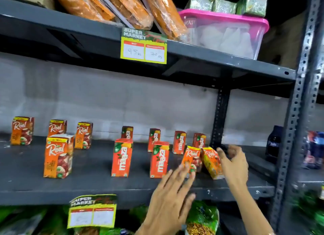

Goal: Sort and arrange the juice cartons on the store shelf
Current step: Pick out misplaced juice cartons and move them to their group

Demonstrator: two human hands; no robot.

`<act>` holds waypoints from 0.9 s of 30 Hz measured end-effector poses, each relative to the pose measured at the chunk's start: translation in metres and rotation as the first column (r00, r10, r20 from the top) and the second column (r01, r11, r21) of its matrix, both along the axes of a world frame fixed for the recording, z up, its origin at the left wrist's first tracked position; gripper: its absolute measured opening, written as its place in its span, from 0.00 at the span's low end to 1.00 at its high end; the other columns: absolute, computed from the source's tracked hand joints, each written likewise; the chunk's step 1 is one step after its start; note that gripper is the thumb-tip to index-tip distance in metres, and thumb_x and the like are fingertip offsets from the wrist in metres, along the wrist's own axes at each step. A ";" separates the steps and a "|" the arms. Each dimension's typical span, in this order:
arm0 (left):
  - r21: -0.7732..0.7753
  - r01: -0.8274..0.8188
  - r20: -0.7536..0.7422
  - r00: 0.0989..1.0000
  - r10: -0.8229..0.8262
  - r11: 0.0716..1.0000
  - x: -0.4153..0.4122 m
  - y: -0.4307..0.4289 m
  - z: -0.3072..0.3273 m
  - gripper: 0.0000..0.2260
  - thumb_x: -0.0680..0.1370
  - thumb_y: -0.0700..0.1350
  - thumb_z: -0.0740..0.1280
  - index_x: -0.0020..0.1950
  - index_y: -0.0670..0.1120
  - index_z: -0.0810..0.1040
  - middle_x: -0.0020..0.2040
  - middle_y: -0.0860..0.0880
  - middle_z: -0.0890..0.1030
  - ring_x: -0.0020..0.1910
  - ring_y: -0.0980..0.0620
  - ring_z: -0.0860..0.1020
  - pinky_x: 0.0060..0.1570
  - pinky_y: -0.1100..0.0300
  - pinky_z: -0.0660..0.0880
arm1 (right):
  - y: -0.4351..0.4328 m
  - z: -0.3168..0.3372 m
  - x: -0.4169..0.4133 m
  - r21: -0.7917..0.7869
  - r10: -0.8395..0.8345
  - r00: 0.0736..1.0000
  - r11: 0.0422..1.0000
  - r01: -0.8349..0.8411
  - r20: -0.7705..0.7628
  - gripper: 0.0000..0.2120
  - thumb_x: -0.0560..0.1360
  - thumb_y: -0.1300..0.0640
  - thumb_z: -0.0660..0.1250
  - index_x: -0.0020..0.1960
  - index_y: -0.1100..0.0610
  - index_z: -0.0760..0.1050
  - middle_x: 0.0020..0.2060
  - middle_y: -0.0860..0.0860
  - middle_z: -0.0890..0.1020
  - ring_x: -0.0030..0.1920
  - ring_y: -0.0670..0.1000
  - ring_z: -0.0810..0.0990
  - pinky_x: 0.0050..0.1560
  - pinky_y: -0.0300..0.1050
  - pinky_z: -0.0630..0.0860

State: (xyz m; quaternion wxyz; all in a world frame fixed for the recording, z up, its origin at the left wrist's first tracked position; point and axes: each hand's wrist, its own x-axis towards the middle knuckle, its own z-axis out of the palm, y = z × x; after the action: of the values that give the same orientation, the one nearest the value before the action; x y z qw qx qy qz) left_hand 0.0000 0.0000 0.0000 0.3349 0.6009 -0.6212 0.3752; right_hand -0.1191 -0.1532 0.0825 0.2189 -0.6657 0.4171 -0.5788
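Clearly both hands are reaching to the right part of the middle shelf, where two orange Real cartons stand tilted against each other, just beside the red Maaza cartons. The left hand is spread, fingers long and apart, and its fingertips are in front of the lower part of the left carton of the pair; if they touch it already, I cannot tell, because the picture is blurred there. The right hand is also open, curved around the right side of the other tilted carton, near it or touching, holding nothing.

The other Real cartons stand upright at the left end of the same shelf, well apart from this pair, so I judge these two belong over there.

Such a small carton looks light, and it is stiff at the edges but the flat faces will give in under a strong squeeze. The printed surface is smooth, a little slippery. Best is to take each one by the two narrow sides, at the middle of its height, with thumb and fingers, not by the top fold
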 end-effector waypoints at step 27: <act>-0.037 -0.250 0.266 0.931 0.251 0.968 0.020 -0.010 -0.042 0.19 0.75 0.46 0.61 0.67 0.50 0.70 0.66 0.51 0.74 0.68 0.51 0.69 0.71 0.56 0.57 | -0.038 -0.021 -0.054 0.362 0.505 0.816 0.732 -0.577 0.281 0.18 0.66 0.64 0.73 0.55 0.56 0.76 0.45 0.53 0.82 0.44 0.50 0.80 0.42 0.41 0.76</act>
State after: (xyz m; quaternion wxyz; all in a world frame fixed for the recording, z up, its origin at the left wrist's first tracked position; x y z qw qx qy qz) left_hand 0.0195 -0.0102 -0.0419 0.1980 0.6181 -0.5788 0.4938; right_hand -0.1730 -0.1911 0.0610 0.5531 -0.6429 0.3025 -0.4351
